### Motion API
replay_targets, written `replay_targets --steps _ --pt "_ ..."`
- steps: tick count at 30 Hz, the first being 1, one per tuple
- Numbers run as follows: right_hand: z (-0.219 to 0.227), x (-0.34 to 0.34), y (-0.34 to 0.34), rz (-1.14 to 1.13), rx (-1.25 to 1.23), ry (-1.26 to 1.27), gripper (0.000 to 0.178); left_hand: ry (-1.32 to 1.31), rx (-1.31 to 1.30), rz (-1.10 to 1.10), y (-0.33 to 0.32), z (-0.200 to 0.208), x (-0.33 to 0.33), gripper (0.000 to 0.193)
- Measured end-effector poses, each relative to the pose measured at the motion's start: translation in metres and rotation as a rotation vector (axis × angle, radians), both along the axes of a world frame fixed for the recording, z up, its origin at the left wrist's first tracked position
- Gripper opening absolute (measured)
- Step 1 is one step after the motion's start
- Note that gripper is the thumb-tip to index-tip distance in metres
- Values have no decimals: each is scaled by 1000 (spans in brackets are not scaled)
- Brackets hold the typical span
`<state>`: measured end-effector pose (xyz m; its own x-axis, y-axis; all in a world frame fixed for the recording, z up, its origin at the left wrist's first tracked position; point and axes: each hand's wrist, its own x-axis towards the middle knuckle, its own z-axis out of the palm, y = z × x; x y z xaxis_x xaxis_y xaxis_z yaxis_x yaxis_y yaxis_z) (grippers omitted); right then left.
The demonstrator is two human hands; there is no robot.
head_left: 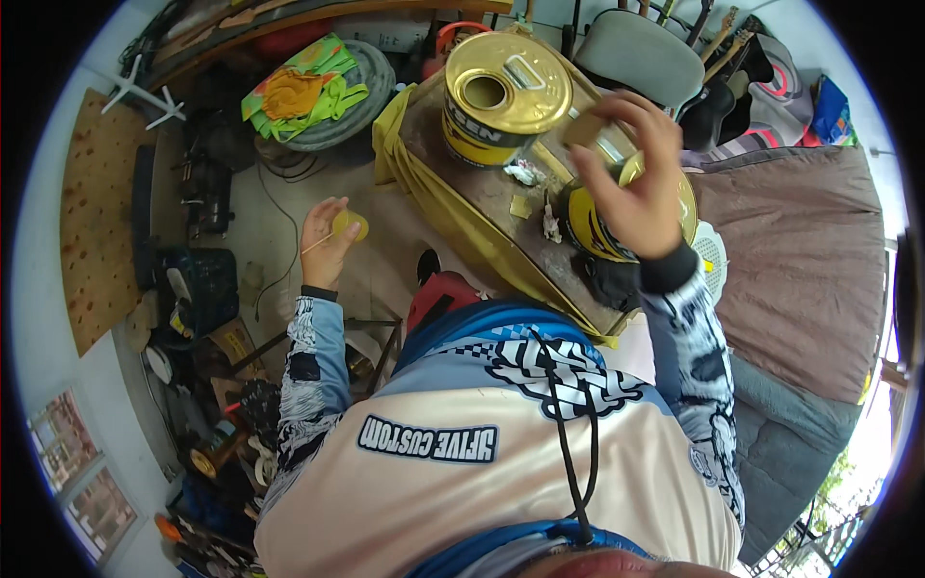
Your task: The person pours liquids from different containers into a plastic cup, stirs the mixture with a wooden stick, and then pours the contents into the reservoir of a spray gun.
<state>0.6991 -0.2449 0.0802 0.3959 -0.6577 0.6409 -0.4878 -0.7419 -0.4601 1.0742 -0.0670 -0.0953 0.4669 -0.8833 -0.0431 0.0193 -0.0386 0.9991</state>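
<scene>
Presently | my left hand (326,239) pinches a round yellow piece (353,225) and thin stick (316,245), left of the table (470,188) | my right hand (638,183) grips a tan disc (581,129) (blurred) near the right yellow can (589,227)

Right-side opening (879,424) is blown out; glare is thrown off the gold can top (517,96). Edges are bowed, corners blacked out; right hand (636,188) seems slightly blurred.
</scene>
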Motion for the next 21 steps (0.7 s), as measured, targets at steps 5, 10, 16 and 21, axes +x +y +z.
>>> replay_targets --steps 5,10,16,21 --pt "-51 152 -93 -35 66 -5 36 -6 32 -39 -62 -23 105 61" --pt "-78 210 -129 -84 192 54 35 -13 58 -64 -99 -43 176 61" --pt "-85 234 -142 -69 319 -8 34 -4 84 -133 -132 -53 212 60" --pt "-85 237 -146 -85 275 178 35 13 37 -142 -150 -52 220 60"
